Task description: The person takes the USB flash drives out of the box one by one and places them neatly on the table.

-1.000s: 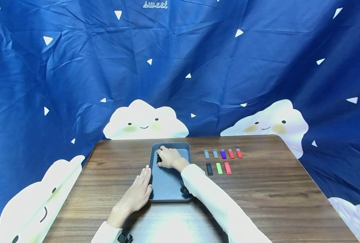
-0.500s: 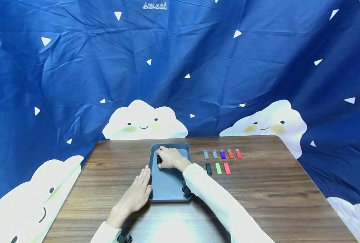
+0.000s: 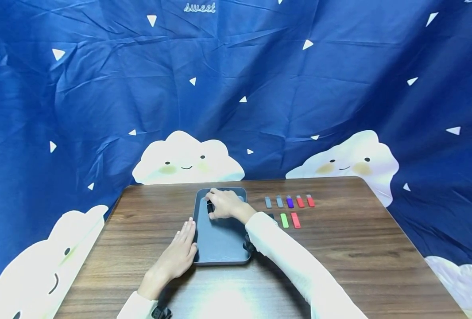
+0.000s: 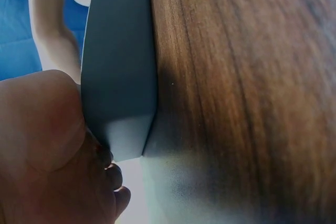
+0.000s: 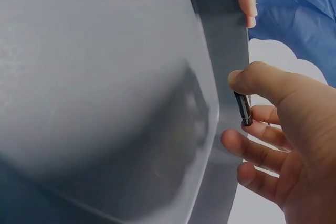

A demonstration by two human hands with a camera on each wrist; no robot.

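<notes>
Over the far part of a grey tray [image 3: 220, 243], my right hand [image 3: 227, 204] pinches a small black stick [image 3: 210, 207] that looks like a USB flash drive. Up close in the right wrist view, the black-and-silver flash drive [image 5: 243, 109] sits between thumb and fingers, above the tray floor. With its fingers straight, my left hand [image 3: 176, 257] rests against the tray's left wall. The left wrist view shows the palm beside the outer tray wall [image 4: 118, 66].
Right of the tray, flash drives lie in two rows on the wooden table [image 3: 359, 257]: grey ones [image 3: 268, 202], a purple one [image 3: 290, 202], red ones [image 3: 310, 201], a green one [image 3: 284, 220]. A black one [image 3: 271, 216] is partly hidden by my right sleeve.
My right hand has shifted slightly to the right over the tray, still pinching the flash drive. The sleeve now partly covers the black drive on the table. My left hand stays at the tray's wall.
</notes>
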